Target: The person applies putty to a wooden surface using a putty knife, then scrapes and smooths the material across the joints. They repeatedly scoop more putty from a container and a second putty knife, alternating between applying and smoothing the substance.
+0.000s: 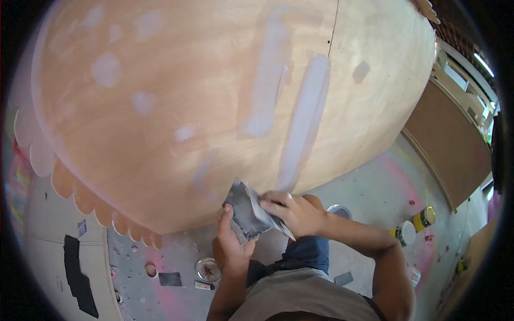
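Over my lap, my left hand (234, 235) grips a worn, dusty dark-grey sheet of sandpaper (242, 207), thumb pressed on its face. My right hand (292, 213) is closed on the sheet's pale, folded edge at the right, where several layers stand apart. Just beyond the hands rises a large curved plywood panel (348, 123) with pale filler patches. One long filler strip (305, 120) runs down toward my right hand, beside a second, wider filler strip (265, 80).
On the floor lie a tape roll (151, 270), a dark sandpaper piece (171, 279) and a round clear dish (208, 270). Yellow-labelled cans (424, 218) stand at the right. A brown board (450, 139) leans behind them. Scalloped wooden edging (101, 211) borders the panel's left side.
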Demonstrator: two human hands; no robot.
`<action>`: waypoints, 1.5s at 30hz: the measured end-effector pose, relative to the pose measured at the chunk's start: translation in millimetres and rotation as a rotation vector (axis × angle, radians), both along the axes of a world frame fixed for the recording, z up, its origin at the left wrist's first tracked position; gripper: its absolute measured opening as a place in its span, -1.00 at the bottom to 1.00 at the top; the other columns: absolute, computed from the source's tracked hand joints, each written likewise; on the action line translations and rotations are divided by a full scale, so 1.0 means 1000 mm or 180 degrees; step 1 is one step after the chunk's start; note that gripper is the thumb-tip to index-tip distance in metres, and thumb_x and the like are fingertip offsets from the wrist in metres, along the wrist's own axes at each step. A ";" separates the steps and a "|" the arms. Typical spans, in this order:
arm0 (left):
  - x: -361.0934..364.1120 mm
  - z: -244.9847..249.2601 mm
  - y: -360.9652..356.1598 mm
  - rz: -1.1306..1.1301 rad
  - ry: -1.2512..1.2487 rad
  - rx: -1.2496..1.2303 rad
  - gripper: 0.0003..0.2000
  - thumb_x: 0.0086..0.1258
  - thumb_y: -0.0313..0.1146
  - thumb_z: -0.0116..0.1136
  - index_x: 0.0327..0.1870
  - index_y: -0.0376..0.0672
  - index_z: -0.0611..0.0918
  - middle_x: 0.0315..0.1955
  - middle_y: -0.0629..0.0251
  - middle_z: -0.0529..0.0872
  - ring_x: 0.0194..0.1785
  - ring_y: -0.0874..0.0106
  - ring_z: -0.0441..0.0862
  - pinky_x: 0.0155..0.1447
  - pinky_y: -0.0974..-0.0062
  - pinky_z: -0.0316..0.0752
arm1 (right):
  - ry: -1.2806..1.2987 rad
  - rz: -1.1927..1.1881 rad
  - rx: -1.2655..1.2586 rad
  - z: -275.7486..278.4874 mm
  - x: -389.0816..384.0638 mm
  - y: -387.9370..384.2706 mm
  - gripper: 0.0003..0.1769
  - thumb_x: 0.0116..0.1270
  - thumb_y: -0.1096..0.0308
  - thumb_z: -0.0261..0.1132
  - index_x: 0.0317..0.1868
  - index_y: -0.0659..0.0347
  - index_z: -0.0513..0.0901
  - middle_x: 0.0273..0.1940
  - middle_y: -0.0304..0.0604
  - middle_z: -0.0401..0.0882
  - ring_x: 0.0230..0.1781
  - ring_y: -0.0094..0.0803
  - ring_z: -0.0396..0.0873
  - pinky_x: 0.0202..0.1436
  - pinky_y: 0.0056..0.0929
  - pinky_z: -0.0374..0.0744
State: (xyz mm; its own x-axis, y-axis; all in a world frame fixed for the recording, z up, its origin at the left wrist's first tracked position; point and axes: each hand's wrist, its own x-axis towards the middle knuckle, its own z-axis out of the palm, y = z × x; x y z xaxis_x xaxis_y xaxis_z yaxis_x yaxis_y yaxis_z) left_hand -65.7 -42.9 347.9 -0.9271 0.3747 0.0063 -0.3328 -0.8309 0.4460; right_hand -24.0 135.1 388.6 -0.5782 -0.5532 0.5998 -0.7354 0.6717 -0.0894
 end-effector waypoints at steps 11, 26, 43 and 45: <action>0.010 -0.016 0.004 0.0014 0.0213 -0.0380 -0.56 0.50 -0.01 -0.06 0.09 -0.23 0.49 -0.28 0.17 0.66 -0.46 0.33 0.66 -0.61 0.42 0.52 | 0.1759 -0.3484 0.0118 0.221 -0.091 0.083 -0.63 0.37 0.43 0.02 0.16 0.02 0.45 0.10 0.10 0.55 -0.23 0.09 0.68 -0.22 0.00 0.66; -0.014 -0.092 -0.002 0.0012 -0.0074 -0.0769 -0.59 0.52 -0.06 -0.08 0.07 -0.26 0.50 -0.28 0.22 0.67 -0.37 0.39 0.68 -0.52 0.45 0.54 | 0.1428 -0.2947 0.0855 0.053 -0.124 0.034 -0.48 0.21 0.42 0.19 0.23 0.19 0.45 0.06 -0.04 0.49 -0.28 -0.27 0.60 -0.44 -0.36 0.61; -0.001 -0.043 0.005 -0.0137 -0.1137 0.0338 -0.69 0.54 -0.09 -0.02 0.03 -0.12 0.57 -0.31 0.34 0.70 -0.35 0.46 0.69 -0.52 0.50 0.55 | -0.0418 -0.0313 -0.0836 -0.013 -0.009 0.004 -0.36 0.08 0.63 0.23 0.26 0.23 0.44 0.09 0.12 0.46 0.06 0.16 0.52 0.13 -0.11 0.54; -0.005 -0.044 0.008 -0.0170 -0.0901 0.0282 -0.67 0.53 -0.08 -0.02 0.06 -0.13 0.56 -0.27 0.31 0.70 -0.34 0.45 0.70 -0.53 0.48 0.56 | -0.0503 -0.0230 -0.1086 -0.046 -0.001 -0.008 -0.37 0.12 0.59 0.24 0.27 0.21 0.43 0.16 0.13 0.41 0.15 0.13 0.47 0.16 -0.12 0.52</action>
State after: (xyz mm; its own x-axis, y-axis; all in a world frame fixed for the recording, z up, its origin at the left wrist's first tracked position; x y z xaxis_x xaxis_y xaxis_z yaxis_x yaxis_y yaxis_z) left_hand -70.7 -34.8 303.4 -0.8757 0.4324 -0.2147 -0.4777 -0.8405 0.2557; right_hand -25.3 127.2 342.7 -0.7085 -0.2916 0.6426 -0.6464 0.6334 -0.4254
